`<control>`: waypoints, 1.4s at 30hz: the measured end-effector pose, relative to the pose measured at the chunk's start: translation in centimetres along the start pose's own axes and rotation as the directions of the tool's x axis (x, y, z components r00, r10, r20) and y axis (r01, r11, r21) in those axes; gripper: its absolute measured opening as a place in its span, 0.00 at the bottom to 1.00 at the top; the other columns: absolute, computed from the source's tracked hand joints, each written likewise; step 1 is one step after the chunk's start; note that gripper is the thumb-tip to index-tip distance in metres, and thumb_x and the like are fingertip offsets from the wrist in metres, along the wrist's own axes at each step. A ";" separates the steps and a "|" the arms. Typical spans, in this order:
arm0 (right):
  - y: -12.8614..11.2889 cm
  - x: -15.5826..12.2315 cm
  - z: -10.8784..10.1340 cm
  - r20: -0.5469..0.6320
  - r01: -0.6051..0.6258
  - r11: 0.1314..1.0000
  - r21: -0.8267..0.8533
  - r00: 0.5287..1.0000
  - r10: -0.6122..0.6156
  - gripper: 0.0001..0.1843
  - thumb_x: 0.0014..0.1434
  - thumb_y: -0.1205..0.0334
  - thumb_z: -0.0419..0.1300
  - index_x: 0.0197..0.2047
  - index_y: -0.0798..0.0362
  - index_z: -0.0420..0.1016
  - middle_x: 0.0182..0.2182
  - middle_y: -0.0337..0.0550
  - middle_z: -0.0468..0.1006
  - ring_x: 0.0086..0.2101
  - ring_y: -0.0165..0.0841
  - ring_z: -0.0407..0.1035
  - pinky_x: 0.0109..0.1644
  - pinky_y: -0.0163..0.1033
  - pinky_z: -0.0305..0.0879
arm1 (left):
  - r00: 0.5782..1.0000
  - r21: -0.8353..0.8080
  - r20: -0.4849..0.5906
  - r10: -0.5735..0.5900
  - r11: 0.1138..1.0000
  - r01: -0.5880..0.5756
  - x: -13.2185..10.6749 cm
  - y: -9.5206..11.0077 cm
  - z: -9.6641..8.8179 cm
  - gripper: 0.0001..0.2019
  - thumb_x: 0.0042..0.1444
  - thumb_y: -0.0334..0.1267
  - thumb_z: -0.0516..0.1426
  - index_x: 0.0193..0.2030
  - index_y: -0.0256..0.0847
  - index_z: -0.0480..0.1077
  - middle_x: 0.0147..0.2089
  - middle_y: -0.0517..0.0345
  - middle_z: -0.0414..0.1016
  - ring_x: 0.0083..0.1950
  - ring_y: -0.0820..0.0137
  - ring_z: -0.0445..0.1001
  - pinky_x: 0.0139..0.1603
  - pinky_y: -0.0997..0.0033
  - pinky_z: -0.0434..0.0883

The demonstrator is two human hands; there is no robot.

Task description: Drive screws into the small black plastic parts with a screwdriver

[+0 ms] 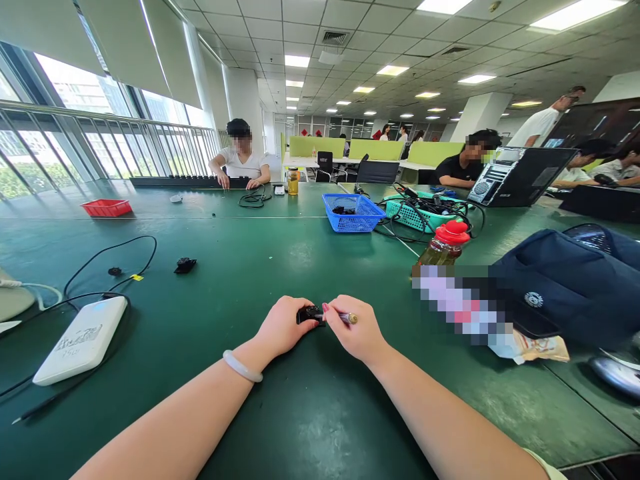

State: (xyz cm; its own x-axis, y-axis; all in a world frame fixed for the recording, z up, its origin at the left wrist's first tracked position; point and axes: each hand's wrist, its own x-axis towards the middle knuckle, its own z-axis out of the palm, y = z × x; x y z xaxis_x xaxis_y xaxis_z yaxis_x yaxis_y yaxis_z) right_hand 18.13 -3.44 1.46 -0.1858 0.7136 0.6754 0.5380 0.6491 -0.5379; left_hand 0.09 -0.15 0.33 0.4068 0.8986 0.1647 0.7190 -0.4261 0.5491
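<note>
While the left hand (281, 325) grips a small black part (307, 314) below the frame's centre, the right hand (358, 331) grasps a pen-like tool (353, 319) at its edge; above, right of centre, a blue basket (353, 224) holds black pieces (344, 211); a green basket (407, 216), tangled cables (423, 203).

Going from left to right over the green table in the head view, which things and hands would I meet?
White flat device, small black piece, left hand, right hand, red-lidded bottle, dark blue bag.
</note>
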 end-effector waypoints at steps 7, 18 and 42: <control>-0.2 0.2 -0.1 -0.051 0.047 0.999 -0.014 0.998 -0.048 0.15 0.64 0.61 0.55 0.25 0.51 0.73 0.25 0.39 0.74 0.25 0.27 0.67 0.30 0.33 0.64 | 1.000 0.009 -0.003 0.005 1.000 -0.005 0.0 -0.1 0.0 0.10 0.57 0.43 0.60 0.43 0.44 0.78 0.42 0.55 0.80 0.48 0.58 0.74 0.50 0.60 0.69; -0.3 0.0 -0.3 0.015 -0.060 0.958 0.282 0.998 0.058 0.08 0.56 0.56 0.67 0.31 0.50 0.76 0.26 0.38 0.79 0.23 0.27 0.67 0.29 0.34 0.66 | 1.000 -0.002 -0.017 -0.002 1.000 0.002 -0.1 -0.2 0.1 0.10 0.57 0.43 0.60 0.44 0.45 0.77 0.43 0.55 0.80 0.50 0.57 0.73 0.51 0.60 0.68; 0.3 -0.3 0.1 -0.039 -0.162 0.904 0.396 0.980 0.193 0.11 0.69 0.54 0.52 0.50 0.47 0.68 0.40 0.42 0.79 0.29 0.27 0.73 0.38 0.37 0.75 | 0.999 0.003 -0.038 -0.037 0.999 0.037 -0.1 0.0 0.0 0.11 0.56 0.42 0.60 0.45 0.44 0.77 0.43 0.54 0.80 0.49 0.57 0.73 0.50 0.59 0.69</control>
State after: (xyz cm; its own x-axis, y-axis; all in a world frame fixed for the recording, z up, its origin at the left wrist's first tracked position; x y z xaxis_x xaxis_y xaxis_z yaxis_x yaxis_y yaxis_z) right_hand 18.27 -3.48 1.06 -0.0461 0.8148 0.5779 0.1910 0.5750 -0.7955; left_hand 0.08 -0.30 0.31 0.3583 0.9171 0.1749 0.7356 -0.3926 0.5520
